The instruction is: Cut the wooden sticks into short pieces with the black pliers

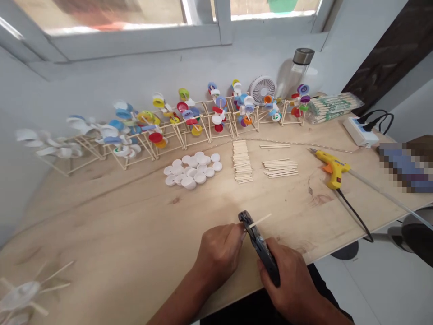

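My right grip point(284, 280) is closed around dark pliers point(261, 246) biting a wooden stick point(260, 220), my left grip point(218, 253) pinching it, while built cap-and-stick models point(218, 108) line the desk point(101, 216) and white bottle caps point(191, 169) and cut sticks point(242, 161) lie loose.

No text legible in this view; green printing on the packet of wooden sticks point(333, 108) is too blurred to read.

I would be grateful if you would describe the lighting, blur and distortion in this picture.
In the head view, daylight blows out the window; the white cap models at far left smear with blur and wide-angle stretch; the dark cutter looks fairly sharp; a pixelated patch hides something at right.
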